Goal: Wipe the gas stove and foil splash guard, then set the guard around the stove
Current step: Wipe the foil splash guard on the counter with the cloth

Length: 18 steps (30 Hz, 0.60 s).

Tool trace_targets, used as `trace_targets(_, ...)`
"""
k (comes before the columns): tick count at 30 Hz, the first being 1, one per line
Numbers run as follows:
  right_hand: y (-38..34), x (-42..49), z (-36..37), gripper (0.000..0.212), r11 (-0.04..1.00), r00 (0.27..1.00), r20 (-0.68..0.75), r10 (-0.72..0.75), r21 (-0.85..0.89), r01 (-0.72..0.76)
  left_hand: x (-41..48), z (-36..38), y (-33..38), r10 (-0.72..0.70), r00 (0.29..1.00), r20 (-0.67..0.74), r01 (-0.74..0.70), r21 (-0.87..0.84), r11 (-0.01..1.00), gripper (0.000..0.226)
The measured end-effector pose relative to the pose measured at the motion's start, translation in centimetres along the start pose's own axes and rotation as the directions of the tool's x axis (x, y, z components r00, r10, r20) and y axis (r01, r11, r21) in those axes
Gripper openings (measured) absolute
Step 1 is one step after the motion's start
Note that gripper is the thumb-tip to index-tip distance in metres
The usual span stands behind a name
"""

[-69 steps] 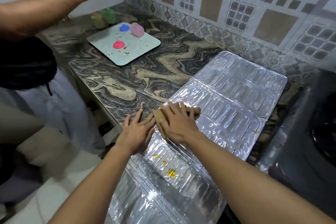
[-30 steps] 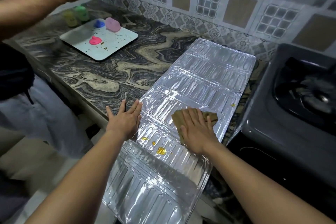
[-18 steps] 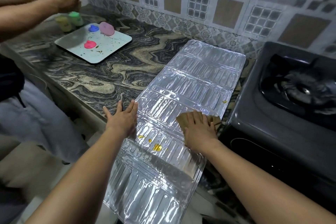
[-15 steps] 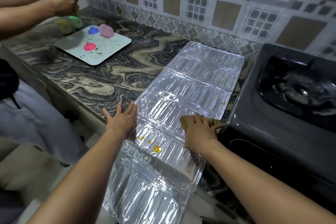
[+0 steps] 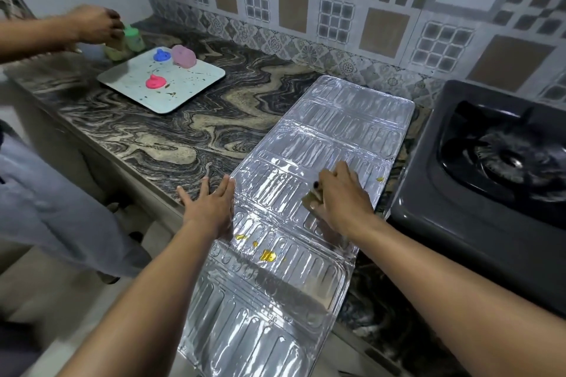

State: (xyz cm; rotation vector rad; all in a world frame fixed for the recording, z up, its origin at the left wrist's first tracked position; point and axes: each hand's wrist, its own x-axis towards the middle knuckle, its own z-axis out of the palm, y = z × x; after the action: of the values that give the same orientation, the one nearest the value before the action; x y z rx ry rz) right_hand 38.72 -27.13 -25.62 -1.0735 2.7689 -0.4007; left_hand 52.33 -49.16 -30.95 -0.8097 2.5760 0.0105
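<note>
The silver foil splash guard [image 5: 346, 125] lies flat on the marbled counter [image 5: 171, 138], its near end hanging past the counter's front edge. Yellow stains [image 5: 268, 255] spot its near-middle panel, and a small yellow fleck [image 5: 379, 179] sits near its right edge. My left hand [image 5: 211, 205] presses flat, fingers spread, on the guard's left edge. My right hand [image 5: 340, 196] is curled around a brown cloth [image 5: 312, 199] on the guard, just beyond the stains. The dark grey gas stove [image 5: 490, 180] stands to the right of the guard.
At the far left lies a pale tray [image 5: 190, 86] with blue, pink and red blobs. Another person's hand [image 5: 98, 24] is at two small bottles [image 5: 131, 40] behind it; that person's body stands left of the counter. A patterned tile wall [image 5: 337, 9] backs the counter.
My right hand has drawn the cloth leftward from the guard's right edge and bunched it. My left hand has stayed put. The other person's hand has dropped to the bottles.
</note>
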Motion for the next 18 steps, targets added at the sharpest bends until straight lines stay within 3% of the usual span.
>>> trace_targets(4, 0.0, 0.0, 0.7, 0.067, 0.977, 0.932, 0.293, 0.212, -0.071, -0.2, -0.1, -0.2, 0.1, -0.004, 1.0, 0.007, 0.004, -0.004, 1.0, 0.101)
trace_targets(7, 0.1, 0.0, 0.9, 0.073, 0.964, 0.879, 0.395, 0.267, -0.107, -0.245, -0.2, -0.3, 0.2, -0.004, 1.0, 0.001, 0.004, 0.002, 1.0, 0.099)
trace_targets(12, 0.1, 0.2, 0.7, 0.054, 0.963, 0.894, 0.363, 0.263, -0.161, -0.218, -0.4, -0.4, 0.2, -0.003, 1.0, 0.004, 0.003, -0.01, 1.0, 0.099)
trace_targets(16, -0.9, 2.2, 0.2, 0.036, 0.971, 0.934, 0.278, 0.224, 0.013, -0.237, -0.4, -0.4, 0.2, -0.005, 1.0, 0.005, 0.005, -0.012, 1.0, 0.101)
trace_targets(18, -2.0, 3.7, 0.2, 0.036, 0.982, 0.971, 0.197, 0.133, 0.109, -0.157, -0.4, -0.4, 0.2, 0.0, 1.0, 0.0, 0.0, -0.009, 1.0, 0.102)
